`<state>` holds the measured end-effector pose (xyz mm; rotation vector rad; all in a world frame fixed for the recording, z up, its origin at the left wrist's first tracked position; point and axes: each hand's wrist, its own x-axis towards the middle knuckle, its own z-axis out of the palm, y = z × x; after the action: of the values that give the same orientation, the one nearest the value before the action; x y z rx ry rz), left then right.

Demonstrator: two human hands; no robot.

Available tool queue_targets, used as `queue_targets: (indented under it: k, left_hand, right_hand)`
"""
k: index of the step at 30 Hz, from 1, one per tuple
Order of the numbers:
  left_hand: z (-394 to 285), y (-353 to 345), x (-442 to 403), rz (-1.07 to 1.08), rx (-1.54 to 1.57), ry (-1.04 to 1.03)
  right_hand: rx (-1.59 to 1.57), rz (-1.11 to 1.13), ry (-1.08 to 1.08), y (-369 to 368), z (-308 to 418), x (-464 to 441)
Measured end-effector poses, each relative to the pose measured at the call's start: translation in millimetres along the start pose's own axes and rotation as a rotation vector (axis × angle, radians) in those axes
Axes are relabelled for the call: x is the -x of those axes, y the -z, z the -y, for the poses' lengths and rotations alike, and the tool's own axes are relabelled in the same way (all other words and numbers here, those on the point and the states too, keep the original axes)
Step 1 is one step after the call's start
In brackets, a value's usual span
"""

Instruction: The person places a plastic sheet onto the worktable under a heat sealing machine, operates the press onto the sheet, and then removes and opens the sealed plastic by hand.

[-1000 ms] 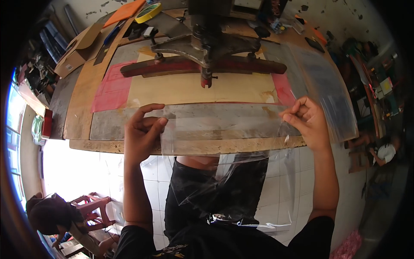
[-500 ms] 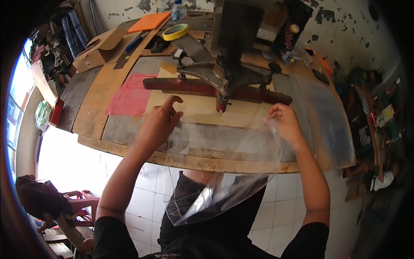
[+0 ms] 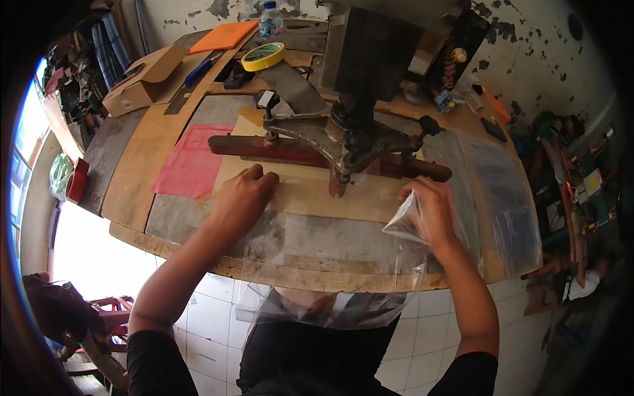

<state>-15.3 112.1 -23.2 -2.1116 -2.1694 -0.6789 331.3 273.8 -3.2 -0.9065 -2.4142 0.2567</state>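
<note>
A clear plastic sheet [image 3: 330, 314] stretches between my hands, lying over the table's front part and drooping off the near edge above my lap. My left hand [image 3: 243, 201] is closed with curled fingers at the sheet's left side, over the tan board [image 3: 304, 191]. In my right hand [image 3: 428, 210] the fingers pinch the sheet's right side, which bunches into a shiny fold. Just beyond both hands is the press head with its long dark red bar [image 3: 297, 150], set across the board. My left fingertips are partly hidden.
Red sheet material [image 3: 191, 162] lies left of the board. Further back are a yellow tape roll [image 3: 263, 57], an open cardboard box [image 3: 142, 82], an orange folder [image 3: 224, 36] and a water bottle [image 3: 271, 20]. Clear sheets [image 3: 508, 204] cover the right side. Another person [image 3: 69, 323] is at lower left.
My left hand has lowered and its fingers have curled in. The right hand has come slightly nearer, folding the sheet beside it. The sheet's hanging part has risen and spread. The camera view shifted slightly.
</note>
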Motion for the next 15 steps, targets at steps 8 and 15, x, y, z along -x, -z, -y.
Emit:
queue_targets:
  k: [8, 15]
  left_hand:
    - [-2.2, 1.0, 0.5, -0.174, -0.211, -0.167]
    - [2.8, -5.8, 2.0, -0.076, -0.263, -0.205]
  right_hand:
    - [-0.036, 0.069, -0.009, -3.0, 1.2, 2.1]
    - [0.045, 0.166, 0.061, 12.1, 4.5, -3.9]
